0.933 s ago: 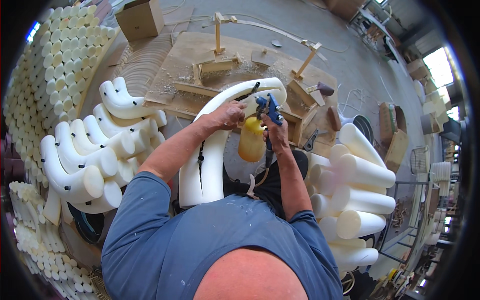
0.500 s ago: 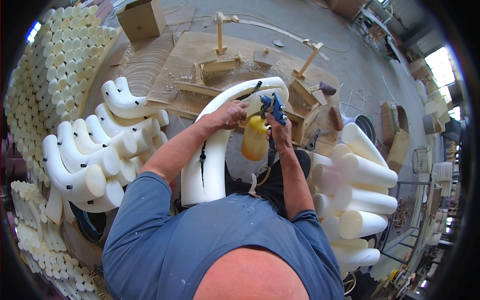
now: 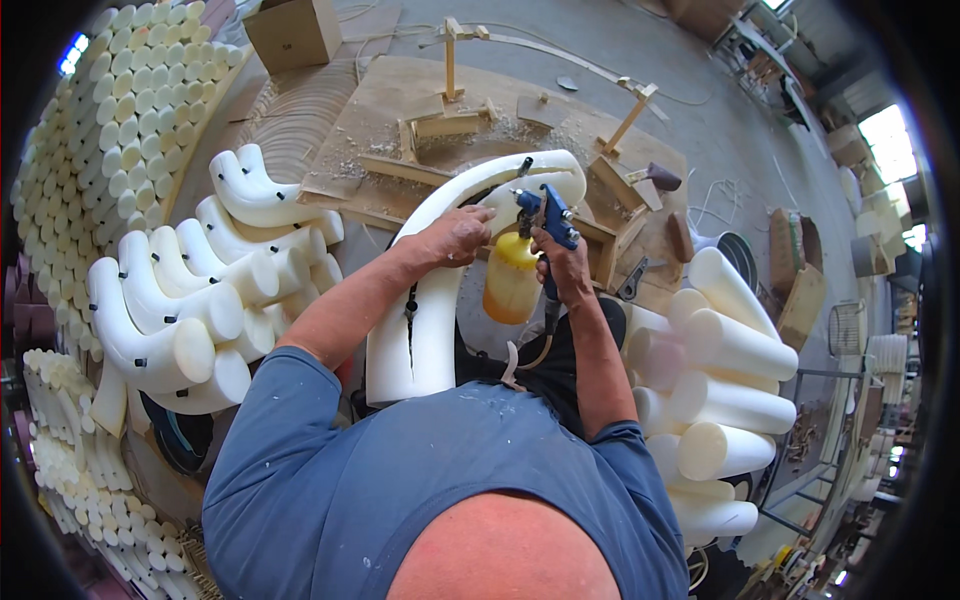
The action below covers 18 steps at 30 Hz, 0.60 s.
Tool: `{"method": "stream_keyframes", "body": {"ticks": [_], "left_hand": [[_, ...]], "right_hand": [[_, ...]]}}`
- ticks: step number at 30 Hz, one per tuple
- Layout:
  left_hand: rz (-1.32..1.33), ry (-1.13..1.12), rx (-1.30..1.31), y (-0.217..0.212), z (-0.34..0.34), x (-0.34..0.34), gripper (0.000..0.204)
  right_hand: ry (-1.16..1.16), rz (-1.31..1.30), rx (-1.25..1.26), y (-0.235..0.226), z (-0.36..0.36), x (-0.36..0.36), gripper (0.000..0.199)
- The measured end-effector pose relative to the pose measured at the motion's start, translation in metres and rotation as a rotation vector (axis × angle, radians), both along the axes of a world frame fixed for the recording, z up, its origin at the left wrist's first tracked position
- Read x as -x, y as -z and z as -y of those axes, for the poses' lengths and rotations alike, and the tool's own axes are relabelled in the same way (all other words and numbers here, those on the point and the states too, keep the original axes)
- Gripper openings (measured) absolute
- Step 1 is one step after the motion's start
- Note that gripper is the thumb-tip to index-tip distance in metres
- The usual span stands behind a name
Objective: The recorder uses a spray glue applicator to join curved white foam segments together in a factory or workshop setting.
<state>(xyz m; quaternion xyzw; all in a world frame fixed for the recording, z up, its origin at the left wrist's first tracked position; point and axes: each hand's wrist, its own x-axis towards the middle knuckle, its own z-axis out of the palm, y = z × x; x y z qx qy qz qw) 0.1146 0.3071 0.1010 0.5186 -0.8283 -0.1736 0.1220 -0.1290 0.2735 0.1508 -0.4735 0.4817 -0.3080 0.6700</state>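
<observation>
The curved foam tube [image 3: 435, 320] is white, scored by a black line. The spray gun [image 3: 550, 215] is blue with silvery fittings; its cup [image 3: 512, 262] is translucent yellow, deepening to amber low down. The shirt [image 3: 420, 440] is slate blue flecked white, the trousers [image 3: 540, 378] black. Bent foam pieces [image 3: 140, 310] are white with black dots, while straight foam cylinders [image 3: 735, 395] run white to cream. Stacked cream foam [image 3: 140, 100] makes a pattern of rounds. 2 posts [image 3: 451, 72] are honey-coloured, the floor [image 3: 640, 50] grey.

Slit white foam arch [image 3: 437, 300]; yellow-cupped blue spray gun [image 3: 553, 213] near its far end.
</observation>
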Motion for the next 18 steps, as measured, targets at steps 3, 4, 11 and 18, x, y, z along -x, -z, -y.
{"method": "stream_keyframes", "body": {"ticks": [3,4,11,18], "left_hand": [[0.009,-0.014,-0.043,-0.006,-0.002,0.003,0.027],[0.007,-0.015,-0.049,-0.010,-0.004,0.004,0.026],[0.013,-0.022,-0.107,-0.027,-0.029,0.003,0.027],[-0.018,-0.017,-0.060,-0.021,-0.032,0.002,0.030]], "right_hand": [[0.000,-0.016,0.033,0.000,0.001,-0.003,0.024],[-0.019,-0.027,0.042,-0.001,0.000,-0.005,0.024],[-0.186,-0.056,0.010,-0.004,-0.009,-0.008,0.027],[-0.065,-0.011,0.037,-0.001,-0.005,-0.001,0.026]]}}
